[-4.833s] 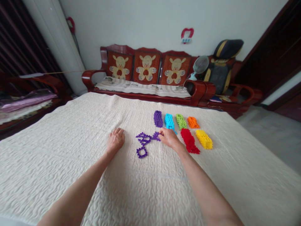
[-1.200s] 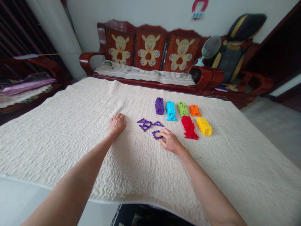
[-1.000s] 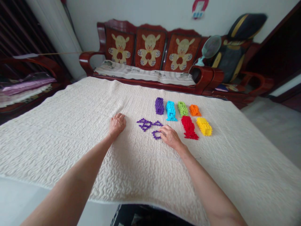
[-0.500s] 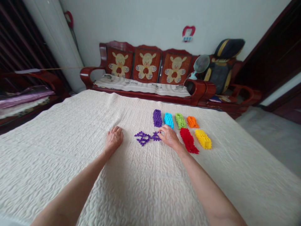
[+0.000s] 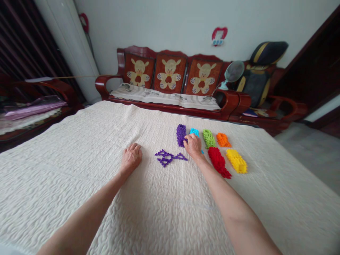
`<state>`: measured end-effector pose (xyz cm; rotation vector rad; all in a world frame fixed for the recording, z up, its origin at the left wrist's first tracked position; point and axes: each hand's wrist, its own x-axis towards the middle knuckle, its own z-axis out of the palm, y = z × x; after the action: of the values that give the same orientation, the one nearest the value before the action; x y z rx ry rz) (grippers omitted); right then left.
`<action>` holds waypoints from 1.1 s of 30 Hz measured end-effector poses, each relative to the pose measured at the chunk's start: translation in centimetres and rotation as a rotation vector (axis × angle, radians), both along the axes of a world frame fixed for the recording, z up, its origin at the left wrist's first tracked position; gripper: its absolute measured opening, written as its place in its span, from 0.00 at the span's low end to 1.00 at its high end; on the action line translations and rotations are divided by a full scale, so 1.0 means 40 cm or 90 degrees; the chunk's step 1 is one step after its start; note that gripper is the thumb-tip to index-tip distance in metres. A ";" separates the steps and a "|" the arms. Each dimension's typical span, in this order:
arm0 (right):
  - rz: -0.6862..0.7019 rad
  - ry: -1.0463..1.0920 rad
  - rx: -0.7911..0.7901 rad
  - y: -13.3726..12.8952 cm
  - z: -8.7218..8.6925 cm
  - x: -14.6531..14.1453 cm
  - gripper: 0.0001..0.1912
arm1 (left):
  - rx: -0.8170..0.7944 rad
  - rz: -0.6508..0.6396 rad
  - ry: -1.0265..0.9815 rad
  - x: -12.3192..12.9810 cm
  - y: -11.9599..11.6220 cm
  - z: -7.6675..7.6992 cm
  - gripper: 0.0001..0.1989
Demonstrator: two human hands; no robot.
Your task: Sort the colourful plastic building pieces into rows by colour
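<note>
My left hand (image 5: 132, 156) rests on the quilted cover, palm down, its fingers slightly bent and holding nothing. Between my hands lies a flat figure of joined purple toothed plastic pieces (image 5: 166, 158), touched by neither hand. My right hand (image 5: 193, 145) is at the near end of the purple stack of such pieces (image 5: 181, 134), thumb and fingertips closed on a purple piece there. Behind that hand the light blue stack (image 5: 194, 131) is partly hidden. A green stack (image 5: 209, 138), an orange stack (image 5: 223, 140), a red stack (image 5: 219, 161) and a yellow stack (image 5: 236, 160) lie to its right.
The cream quilted cover (image 5: 79, 166) spreads over the wide surface before me. Past its far edge stands a wooden sofa (image 5: 159, 105) with bear cushions (image 5: 170, 74). A small fan (image 5: 234, 71) and a massage seat (image 5: 252, 86) are at the right.
My right hand has moved from the right part of the flat purple figure up to the purple stack. The figure lies free on the cover. My left hand stays put; the view has shifted slightly.
</note>
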<state>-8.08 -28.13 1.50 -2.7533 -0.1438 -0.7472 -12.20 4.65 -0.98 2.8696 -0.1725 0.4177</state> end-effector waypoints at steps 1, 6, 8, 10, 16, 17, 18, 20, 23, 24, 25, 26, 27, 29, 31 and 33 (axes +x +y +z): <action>0.001 -0.005 0.012 0.003 0.003 -0.004 0.12 | -0.001 0.000 0.002 -0.001 0.000 0.001 0.14; 0.138 -0.025 0.077 0.043 0.012 -0.052 0.10 | -0.003 0.003 0.009 -0.004 -0.001 0.002 0.14; 0.219 -0.012 0.098 0.070 0.009 -0.083 0.09 | -0.001 0.006 0.005 -0.004 -0.001 0.001 0.15; 0.287 0.015 0.102 0.100 0.002 -0.118 0.09 | -0.002 0.008 0.004 -0.003 -0.001 0.001 0.15; 0.288 0.121 -0.011 0.152 -0.017 -0.192 0.10 | -0.013 0.008 0.007 -0.001 0.001 -0.003 0.15; 0.281 0.132 -0.021 0.153 -0.018 -0.198 0.10 | -0.014 0.007 0.005 -0.001 0.002 -0.004 0.16; 0.280 0.139 -0.023 0.152 -0.020 -0.202 0.10 | -0.015 0.006 0.004 -0.002 0.002 -0.005 0.15; 0.297 0.139 -0.010 0.145 -0.021 -0.208 0.10 | -0.014 0.005 0.004 -0.002 0.003 -0.005 0.15; 0.349 0.119 0.029 0.130 -0.020 -0.218 0.10 | -0.011 0.004 0.000 -0.004 0.003 -0.003 0.15; 0.365 0.108 0.043 0.126 -0.019 -0.223 0.10 | -0.011 0.003 -0.002 -0.005 0.003 -0.002 0.15; 0.377 0.097 0.057 0.121 -0.018 -0.227 0.10 | -0.011 0.002 -0.004 -0.006 0.003 -0.001 0.15; 0.386 0.087 0.069 0.117 -0.017 -0.232 0.11 | -0.010 0.001 -0.004 -0.007 0.003 0.001 0.15; 0.392 0.080 0.080 0.112 -0.016 -0.237 0.11 | -0.010 0.000 -0.003 -0.008 0.002 0.002 0.15; 0.401 0.079 0.103 0.103 -0.015 -0.244 0.12 | -0.011 0.002 -0.001 -0.010 0.002 0.004 0.15; 0.393 0.091 0.127 0.092 -0.013 -0.250 0.14 | -0.013 0.004 0.002 -0.012 0.001 0.006 0.15; 0.369 0.100 0.143 0.080 -0.010 -0.252 0.15 | -0.017 0.006 0.004 -0.013 0.000 0.007 0.15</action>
<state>-18.17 -24.94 1.11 -2.3561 -0.7348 -0.3602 -12.72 4.64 -0.71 2.8466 -0.1503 0.4102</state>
